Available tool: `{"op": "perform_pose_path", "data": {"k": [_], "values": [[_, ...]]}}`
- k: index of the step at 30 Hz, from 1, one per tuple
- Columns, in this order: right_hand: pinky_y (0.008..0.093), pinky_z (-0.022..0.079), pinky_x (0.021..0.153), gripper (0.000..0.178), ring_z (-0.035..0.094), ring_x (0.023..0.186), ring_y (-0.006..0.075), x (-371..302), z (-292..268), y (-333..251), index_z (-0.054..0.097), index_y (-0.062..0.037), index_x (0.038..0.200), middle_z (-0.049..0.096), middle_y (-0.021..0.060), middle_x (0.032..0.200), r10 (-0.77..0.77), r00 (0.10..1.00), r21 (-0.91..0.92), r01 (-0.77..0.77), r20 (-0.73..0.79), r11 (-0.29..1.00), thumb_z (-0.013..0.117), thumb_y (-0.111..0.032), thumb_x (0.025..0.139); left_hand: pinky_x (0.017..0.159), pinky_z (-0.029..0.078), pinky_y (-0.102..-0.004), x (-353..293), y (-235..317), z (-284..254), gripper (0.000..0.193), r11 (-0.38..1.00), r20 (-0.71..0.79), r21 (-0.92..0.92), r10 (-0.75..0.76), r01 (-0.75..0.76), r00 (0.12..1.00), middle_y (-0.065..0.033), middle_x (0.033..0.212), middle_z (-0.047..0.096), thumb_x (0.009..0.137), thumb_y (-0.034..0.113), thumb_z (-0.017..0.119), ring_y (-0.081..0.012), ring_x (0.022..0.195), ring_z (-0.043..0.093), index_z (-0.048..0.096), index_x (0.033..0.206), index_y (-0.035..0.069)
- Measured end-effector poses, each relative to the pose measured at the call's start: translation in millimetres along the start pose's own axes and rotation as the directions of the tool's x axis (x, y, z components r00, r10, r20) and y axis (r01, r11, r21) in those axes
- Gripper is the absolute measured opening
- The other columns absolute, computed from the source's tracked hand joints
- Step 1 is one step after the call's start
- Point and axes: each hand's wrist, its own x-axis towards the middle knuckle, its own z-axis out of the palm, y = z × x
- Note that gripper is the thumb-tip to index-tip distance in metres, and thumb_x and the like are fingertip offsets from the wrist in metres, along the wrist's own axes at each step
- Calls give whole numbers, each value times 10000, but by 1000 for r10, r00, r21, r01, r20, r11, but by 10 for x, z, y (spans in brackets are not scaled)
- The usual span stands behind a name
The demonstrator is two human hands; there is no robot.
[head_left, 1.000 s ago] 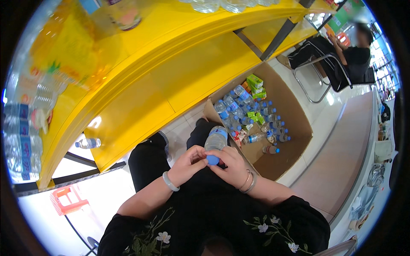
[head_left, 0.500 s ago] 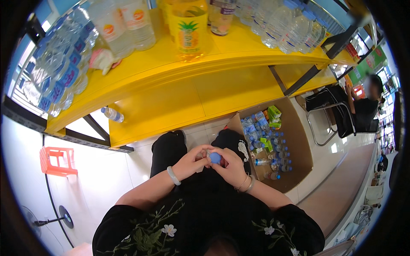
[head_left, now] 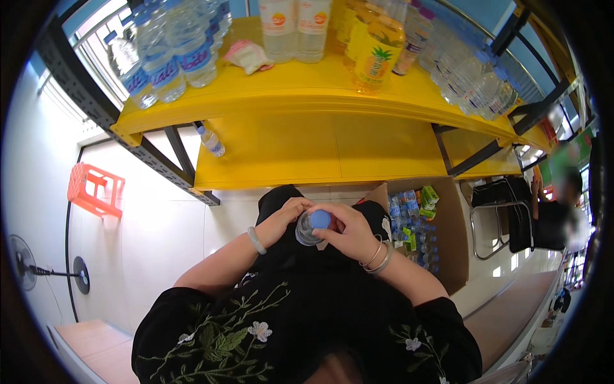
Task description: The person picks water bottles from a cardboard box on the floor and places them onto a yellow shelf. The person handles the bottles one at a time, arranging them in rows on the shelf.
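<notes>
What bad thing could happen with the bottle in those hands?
The bottle is held over the person's lap by both hands, the right hand at its blue cap and the left hand around its body. If the cap comes off, water might spill onto the black clothes. The cap could also slip and drop towards the open cardboard box of small bottles close by.

Bright daylight fills the scene, glaring off the white floor and glossy yellow shelf. Fisheye distortion bends straight edges toward a black rim. A distant person is blurred.
</notes>
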Motion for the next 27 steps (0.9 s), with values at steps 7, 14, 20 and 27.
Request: {"op": "perform_pose_path", "data": {"k": [7,14,20,27], "values": [[224,434,772,375,518,882,100,377,83,-296,528,8,1067,547,46,979,98,975,532,-191,198,825,670,-39,723,948,349,-314,-227,71,-187,500,951,-12,-298,-91,83,996,-90,1152,511,938,390,194,-180,1064,486,401,1225,36],[244,434,776,347,523,884,111,774,209,-491,535,8,1070,558,52,972,50,994,559,-98,100,823,638,-61,746,991,314,-326,-394,120,-496,561,942,62,-305,168,-141,984,-123,1217,461,931,414,136,-209,1144,433,340,1270,16],[246,445,711,311,519,806,77,1022,264,-457,546,-20,1072,532,1,828,297,939,639,-338,175,691,603,-126,785,785,472,-411,-423,-17,-487,675,869,24,-492,71,-50,997,-170,973,574,866,567,149,-283,844,597,418,1183,35],[246,444,730,368,472,739,76,1096,500,-212,489,-103,1147,466,-8,765,344,920,601,-385,189,701,592,-136,795,602,513,-377,-494,-122,-416,630,728,-68,-685,-97,25,993,-162,752,605,849,564,210,-288,630,607,529,972,34]]}}
